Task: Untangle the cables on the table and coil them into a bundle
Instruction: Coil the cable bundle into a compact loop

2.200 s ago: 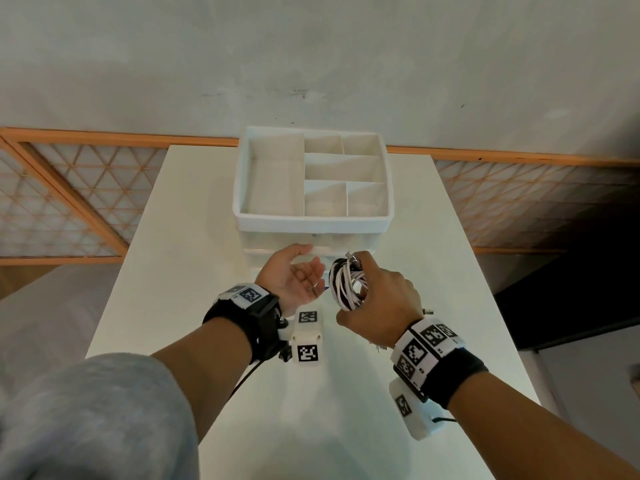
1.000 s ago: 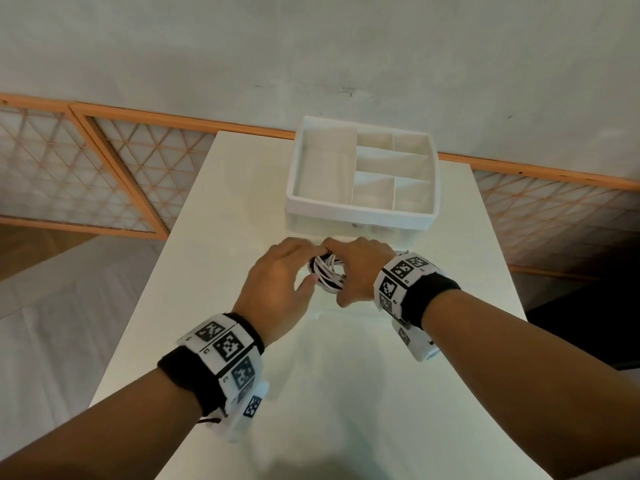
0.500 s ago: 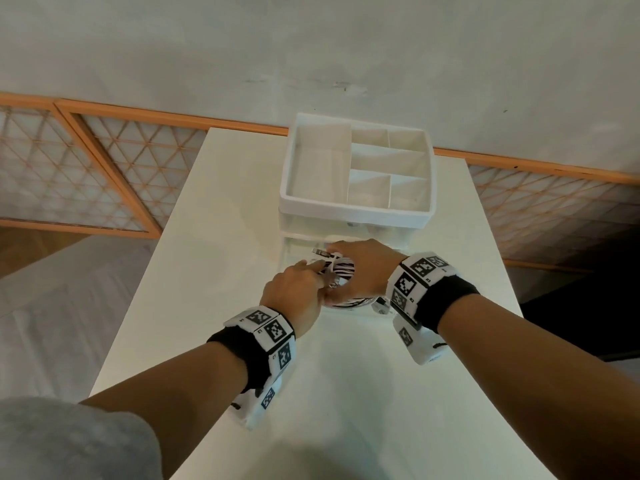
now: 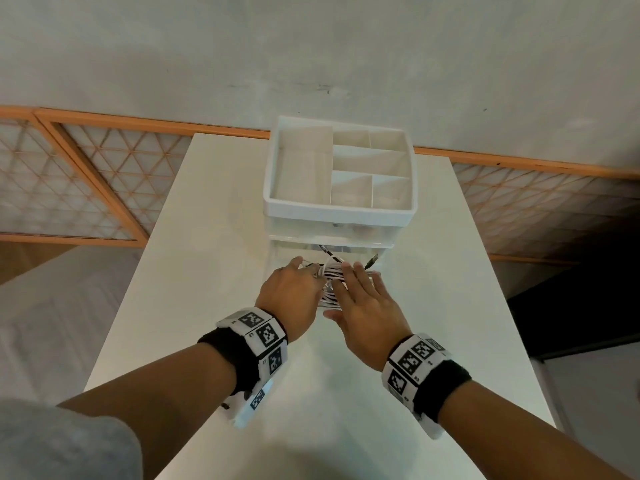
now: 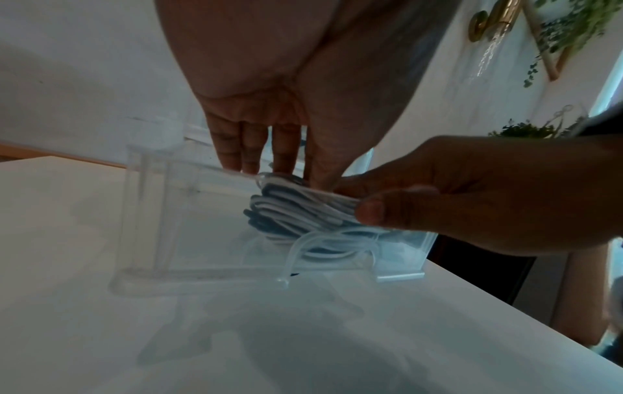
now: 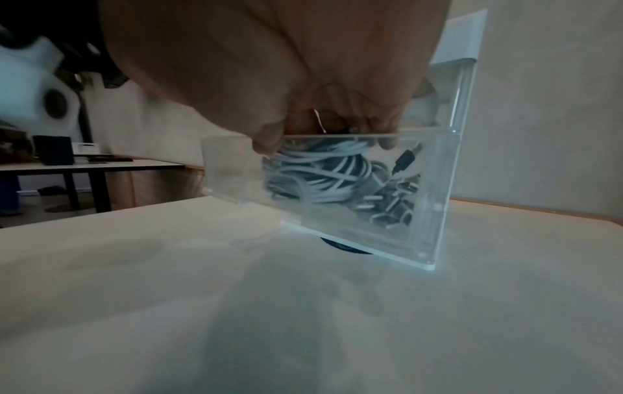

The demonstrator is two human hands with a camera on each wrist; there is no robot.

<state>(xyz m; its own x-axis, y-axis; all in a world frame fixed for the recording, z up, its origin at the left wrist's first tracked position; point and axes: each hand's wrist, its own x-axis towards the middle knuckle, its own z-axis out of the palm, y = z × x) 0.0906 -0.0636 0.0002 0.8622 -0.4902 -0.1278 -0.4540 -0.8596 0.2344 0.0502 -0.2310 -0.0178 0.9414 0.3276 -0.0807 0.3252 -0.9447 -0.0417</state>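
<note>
A coiled bundle of white and dark cables (image 4: pixel 330 273) lies inside the clear pulled-out drawer (image 4: pixel 274 259) of a white organizer (image 4: pixel 339 211). My right hand (image 4: pixel 360 292) is cupped over the bundle, thumb on its near side and fingers across its top. In the left wrist view, my left hand (image 5: pixel 263 149) points straight fingers down onto the far-left side of the cables (image 5: pixel 296 210). The right wrist view shows the coil (image 6: pixel 320 173) through the drawer wall (image 6: pixel 438 200), with a black plug (image 6: pixel 406 160) sticking up at its right.
The organizer's top tray with several empty compartments (image 4: pixel 304 168) stands at the back of the white table (image 4: pixel 207 271). Bare tabletop lies left, right and in front of the drawer. Orange-framed lattice panels (image 4: pixel 86 181) and a grey wall stand behind.
The right hand carried the bundle from above the table down into the drawer. The left hand joined it there. Its fingers, curled half a second ago, now point straight down.
</note>
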